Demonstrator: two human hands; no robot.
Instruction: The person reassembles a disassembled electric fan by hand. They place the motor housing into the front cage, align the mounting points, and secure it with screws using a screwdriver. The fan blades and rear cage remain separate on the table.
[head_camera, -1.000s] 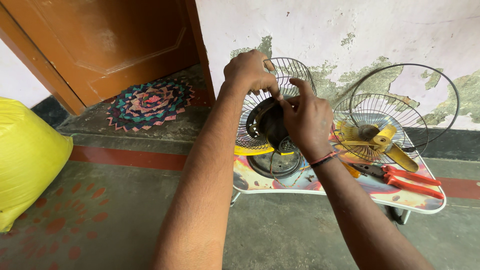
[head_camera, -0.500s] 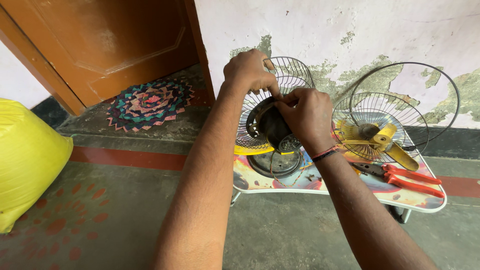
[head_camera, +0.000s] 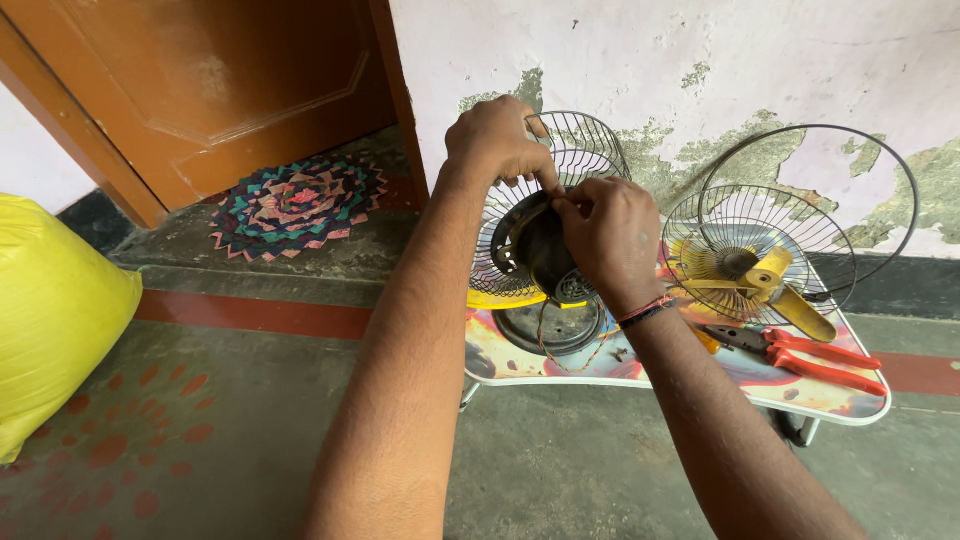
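A small table fan stands on a colourful low table (head_camera: 640, 380). Its dark motor housing (head_camera: 540, 250) is fixed to a wire rear guard (head_camera: 590, 150). My left hand (head_camera: 495, 140) grips the top of the guard and motor from above. My right hand (head_camera: 610, 240) is closed with its fingertips pinched on a small part at the top of the motor, touching my left fingers. The fan's round dark base (head_camera: 550, 325) sits below, with thin wires hanging down to it.
A second wire guard (head_camera: 760, 250) with a yellow fan blade (head_camera: 770, 285) lies on the table's right, a loose wire ring (head_camera: 880, 170) behind it. Red-handled pliers (head_camera: 810, 355) lie near the front edge. Yellow sack (head_camera: 55, 310) at left, patterned mat (head_camera: 295, 205) before a brown door.
My right hand closed its fingers onto the top of the motor and shifted slightly left. My left hand stayed in place on the guard.
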